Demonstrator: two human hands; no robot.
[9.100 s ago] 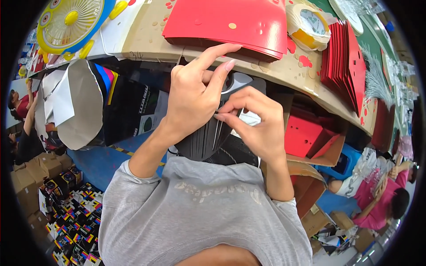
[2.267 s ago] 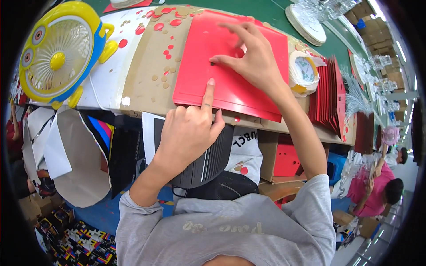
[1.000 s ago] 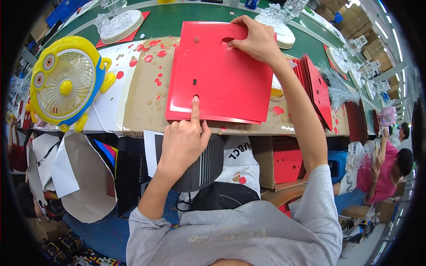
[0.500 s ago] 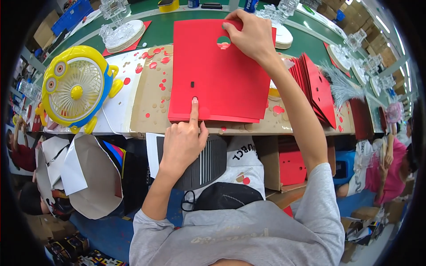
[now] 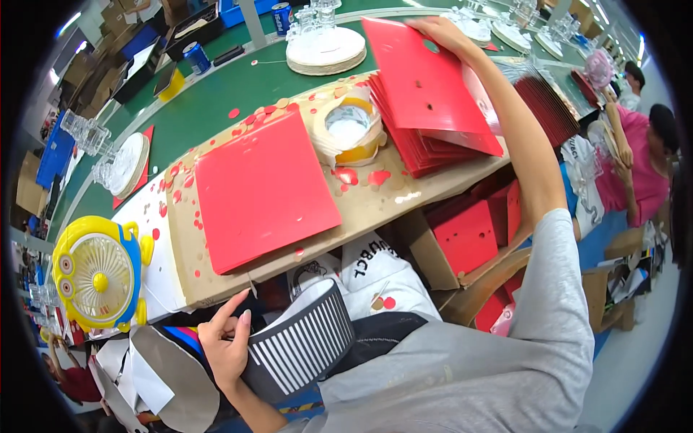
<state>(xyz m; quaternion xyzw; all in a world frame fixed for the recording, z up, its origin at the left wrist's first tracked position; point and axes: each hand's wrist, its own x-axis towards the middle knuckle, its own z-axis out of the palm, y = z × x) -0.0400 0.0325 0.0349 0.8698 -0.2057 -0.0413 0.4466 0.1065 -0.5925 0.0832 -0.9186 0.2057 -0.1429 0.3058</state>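
My right hand point(image 5: 449, 37) is closed on the far edge of a red sheet point(image 5: 426, 86) with punched holes. The sheet is tilted over a fanned stack of red sheets point(image 5: 404, 144) on the right of the table; its near edge is close to the stack, and whether they touch is unclear. Nearer the middle lies a squared stack of red sheets point(image 5: 263, 195). Below the table's front edge is my left hand point(image 5: 225, 346), index finger and thumb apart, with nothing visible in it. Beside it is a curved dark grey piece with white stripes point(image 5: 299, 343), over my lap.
A roll of tape point(image 5: 348, 124) stands between the stacks. Red and brown punched discs point(image 5: 274, 112) litter the cardboard-covered table point(image 5: 375, 198). At left stands a yellow and blue fan point(image 5: 99, 281). Under the table, a cardboard box point(image 5: 426, 252) holds red sheets. Clear stands point(image 5: 325, 47) line the green surface behind.
My right hand has carried a red sheet from the middle stack rightward to the fanned stack. My left hand has left the sheet and dropped below the table edge. The view has turned right.
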